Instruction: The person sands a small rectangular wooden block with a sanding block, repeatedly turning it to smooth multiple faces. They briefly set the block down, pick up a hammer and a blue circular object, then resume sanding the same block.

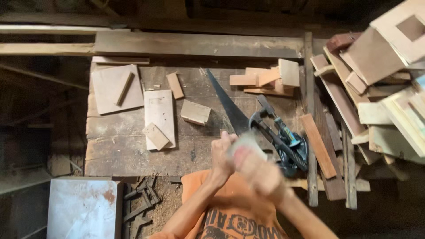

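My left hand (222,155) and blurred right hand (254,166) meet together; whether my fingers grip anything, I can't tell. Just beyond my fingertips lies the dark steel handsaw (228,104), black bar clamp (276,137) beside it.

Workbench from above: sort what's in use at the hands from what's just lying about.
In hand:
- left hand and right hand, together over the bench's near edge
- a small pale piece between them, too blurred to identify

Lying about:
- handsaw
- clamp
- flat boards
- small block
- offcuts
- scrap pile
- workbench
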